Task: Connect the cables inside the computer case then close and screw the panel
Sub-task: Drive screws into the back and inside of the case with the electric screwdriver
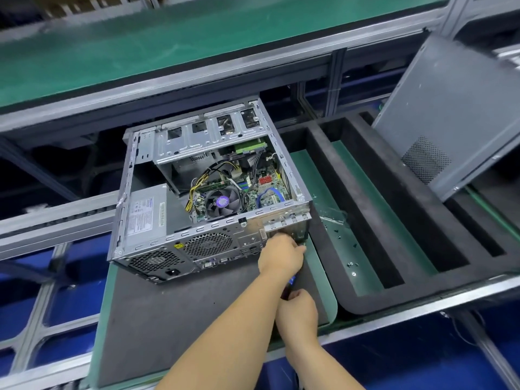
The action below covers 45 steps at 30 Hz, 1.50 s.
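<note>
Left hand [281, 256], right hand [298, 311]: bare, forearms unsleeved; no rings visible, though view blurred.

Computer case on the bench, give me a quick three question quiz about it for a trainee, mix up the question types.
1. True or false: the side panel is already fitted on the computer case.
2. Multiple choice: where do the loose screws lie? A) inside the case, B) on the green mat to the right of the case, C) on the upper green belt.
3. Short answer: which hand holds the blue-handled screwdriver by its handle, and where is the other hand?

Key
1. False: the case is open and the panel leans at the right.
2. B
3. The right hand grips the handle; the left hand is at the case's rear right corner.
</note>
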Motion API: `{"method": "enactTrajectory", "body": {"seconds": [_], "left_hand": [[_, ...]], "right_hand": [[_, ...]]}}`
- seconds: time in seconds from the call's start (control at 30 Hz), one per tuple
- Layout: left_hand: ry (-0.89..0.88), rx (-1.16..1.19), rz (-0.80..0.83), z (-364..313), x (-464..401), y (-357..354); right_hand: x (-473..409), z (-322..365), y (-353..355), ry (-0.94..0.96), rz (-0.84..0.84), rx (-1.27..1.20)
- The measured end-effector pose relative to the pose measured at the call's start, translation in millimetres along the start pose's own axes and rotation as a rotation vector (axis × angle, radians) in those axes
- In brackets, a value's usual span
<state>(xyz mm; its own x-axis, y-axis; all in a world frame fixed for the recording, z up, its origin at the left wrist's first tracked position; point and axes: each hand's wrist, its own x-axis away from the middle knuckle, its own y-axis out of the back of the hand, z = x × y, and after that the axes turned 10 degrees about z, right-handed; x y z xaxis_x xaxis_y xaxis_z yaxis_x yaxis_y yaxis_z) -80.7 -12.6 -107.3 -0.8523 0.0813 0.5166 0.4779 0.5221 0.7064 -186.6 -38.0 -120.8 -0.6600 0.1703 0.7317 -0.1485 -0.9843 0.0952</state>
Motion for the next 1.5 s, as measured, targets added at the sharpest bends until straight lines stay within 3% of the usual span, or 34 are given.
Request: {"method": "enactTrajectory", "body": {"seconds": [0.13,0.33,0.43,0.53,0.6,0.67,0.73,0.93,1.03,1.13,1.23,1.5], "left_hand": [[-0.009,-0.015,-0.028,-1.9,1.6,-3.4],[-0.178,-0.449,-0.031,-17.9,9.1,-13.1],[-0.314,-0.547,-0.082,-19.4,12.5,-16.5],[-0.486,-0.534,-0.133,-27.3,10.1,-12.0],[-0.599,-0.492,-0.125,-39.8,7.7,-10.5],[-0.622,-0.395,-0.060,-53.9,2.9,-13.2],[-0.570,-0.321,-0.020,-64.9,-7.5,-20.0],[-0.553,-0.477,0.000,-83.7,-44.5,-44.0],[-0.611,-0.597,-0.125,-74.5,-50.0,-52.6],[-0.675,-0.508,-0.240,-57.9,-27.0,-72.3],[-0.705,-0.307,-0.178,-43.4,3.1,-98.7],[-0.675,-0.296,-0.184,-41.7,0.3,-100.7]], "right_hand": [[0.2,-1.3,3.4,0.008,-0.015,0.079],[-9.5,-2.8,3.4,0.078,0.043,0.283],[-17.3,5.4,3.7,0.052,0.081,0.124],[-19.9,8.4,1.6,0.102,0.102,0.052],[-20.6,5.5,6.5,0.209,0.094,0.182],[-22.9,11.6,23.0,0.279,0.063,0.332],[-29.6,21.2,47.2,0.220,0.084,0.302],[-70.0,30.5,138.0,0.228,-0.259,0.472],[-103.5,33.9,162.4,0.224,-0.245,0.706],[-132.4,34.7,163.3,0.222,-0.186,0.958],[-148.5,29.2,156.3,0.186,-0.131,1.039],[-161.7,31.7,154.6,0.159,-0.068,1.155]]}}
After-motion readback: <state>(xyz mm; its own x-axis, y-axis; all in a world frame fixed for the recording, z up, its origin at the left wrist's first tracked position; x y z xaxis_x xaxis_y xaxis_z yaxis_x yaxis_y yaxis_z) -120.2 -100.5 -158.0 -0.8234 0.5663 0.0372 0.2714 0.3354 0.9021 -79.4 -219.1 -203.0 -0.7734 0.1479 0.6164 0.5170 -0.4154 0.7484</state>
